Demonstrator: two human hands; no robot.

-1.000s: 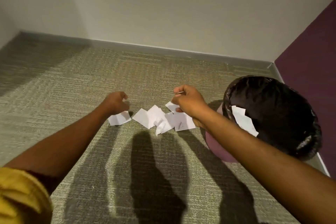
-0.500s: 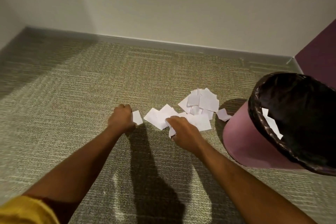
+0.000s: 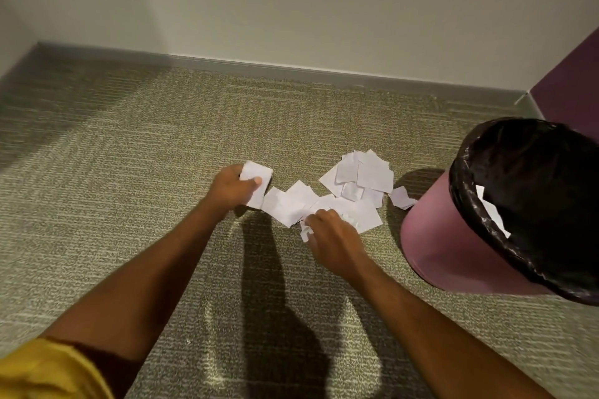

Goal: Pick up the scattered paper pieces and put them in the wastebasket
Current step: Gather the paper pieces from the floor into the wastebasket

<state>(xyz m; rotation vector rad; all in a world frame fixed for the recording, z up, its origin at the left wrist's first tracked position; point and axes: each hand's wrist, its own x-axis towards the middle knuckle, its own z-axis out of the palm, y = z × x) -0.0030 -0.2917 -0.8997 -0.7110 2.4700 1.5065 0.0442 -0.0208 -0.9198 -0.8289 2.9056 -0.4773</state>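
Observation:
Several white paper pieces lie in a loose heap on the carpet, between my hands and the wastebasket. My left hand grips one white piece at the heap's left end, thumb on top of it. My right hand rests on the near edge of the heap, fingers curled on a small crumpled piece. The pink wastebasket with a black liner stands at the right, tilted in view, with white paper inside.
The floor is grey-green carpet. A pale wall with a grey baseboard runs across the back. A purple wall panel stands behind the wastebasket at the far right. One stray piece lies against the basket's base.
My right hand came down from above the heap onto its near edge. My left hand lifted its paper piece, which now shows above the fingers. The view shifted, showing the far heap.

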